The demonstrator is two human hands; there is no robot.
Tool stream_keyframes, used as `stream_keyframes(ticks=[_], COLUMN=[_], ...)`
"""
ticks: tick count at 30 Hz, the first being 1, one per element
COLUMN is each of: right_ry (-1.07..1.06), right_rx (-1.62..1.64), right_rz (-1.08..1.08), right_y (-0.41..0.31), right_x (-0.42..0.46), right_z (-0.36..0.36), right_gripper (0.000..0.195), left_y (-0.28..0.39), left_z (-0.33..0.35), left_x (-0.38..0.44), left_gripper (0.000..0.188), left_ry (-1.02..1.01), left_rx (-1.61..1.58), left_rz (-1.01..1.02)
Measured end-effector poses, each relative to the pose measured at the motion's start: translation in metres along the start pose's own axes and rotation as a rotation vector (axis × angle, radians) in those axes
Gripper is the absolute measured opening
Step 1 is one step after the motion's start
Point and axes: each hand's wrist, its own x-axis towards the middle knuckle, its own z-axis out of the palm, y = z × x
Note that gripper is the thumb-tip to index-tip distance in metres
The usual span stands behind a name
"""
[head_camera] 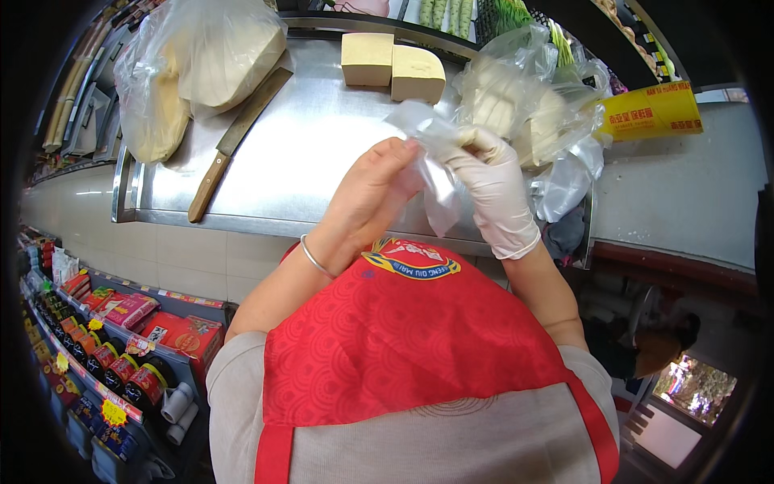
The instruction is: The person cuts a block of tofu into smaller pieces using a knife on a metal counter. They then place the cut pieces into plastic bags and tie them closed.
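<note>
Above the near edge of a stainless steel table (pixel 290 151), my bare left hand (pixel 378 181) and my gloved right hand (pixel 490 175) hold a thin clear plastic bag (pixel 438 175) between them. The bag is crumpled, partly blurred, and hangs down in a strip. A thin white glove covers my right hand, while a bangle (pixel 314 257) circles my left wrist. Beyond my hands, two pale yellow blocks that look like tofu (pixel 367 58) stand side by side, touching. To the left lies a large knife (pixel 242 139) with a wooden handle, its blade tip beside a bagged pale block.
Plastic bags with large pale blocks (pixel 205 66) fill the table's left back. More bagged pale pieces (pixel 514 97) crowd the right, near a yellow printed box (pixel 653 112). Vegetables (pixel 447 15) lie beyond the back rail. Shelves of jars and packages (pixel 127 363) stand at lower left.
</note>
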Motion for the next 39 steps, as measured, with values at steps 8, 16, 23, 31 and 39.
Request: stream_keyframes(ticks=[8,16,23,31,39], right_ry=[0.34,-0.154,-0.484,-0.167,0.028], right_rx=[1.047,1.029,1.03,1.046,0.266], right_rz=[0.273,0.604,0.011,0.024,-0.256], right_y=[0.04,0.036,0.014,-0.007,0.013], right_x=[0.016,-0.024,-0.037,-0.016,0.041], right_z=[-0.045,-0.008,-0.033,0.002,0.013], right_gripper=[0.016,0.044,0.051,0.054,0.056], left_y=[0.033,0.046,-0.022,-0.011,0.023], left_z=[-0.056,-0.032,-0.065,-0.012,-0.027], left_x=[0.015,0.022,0.029,-0.009,0.016], left_gripper=[0.017,0.031,0.023,0.072,0.042], left_ry=[-0.197,-0.445,0.145,-0.321,0.244], left_rx=[-0.529,-0.519,0.653,1.36,0.778], left_rz=[0.171,0.002,-0.187,1.094,0.802])
